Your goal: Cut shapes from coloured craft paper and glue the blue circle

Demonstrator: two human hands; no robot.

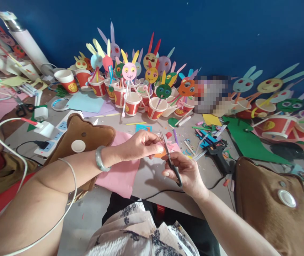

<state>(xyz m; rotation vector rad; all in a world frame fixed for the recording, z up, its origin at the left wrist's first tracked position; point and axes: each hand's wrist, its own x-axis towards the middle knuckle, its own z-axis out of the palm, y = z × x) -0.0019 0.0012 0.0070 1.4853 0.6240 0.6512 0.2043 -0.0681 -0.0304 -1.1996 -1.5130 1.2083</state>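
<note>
My right hand is closed round the handles of black-handled scissors, whose blades point up and away from me. Close to the blades, my left hand pinches a small piece of orange paper between thumb and fingers. Part of that paper is hidden behind the fingers and scissors. A sheet of pink paper lies on the table under my left wrist.
Paper cups with rabbit-faced paper figures line the blue wall. A black glue gun lies at right with its cord near my right hand. Brown plush pouches lie on both sides. A white cable crosses my left arm, beside a power strip.
</note>
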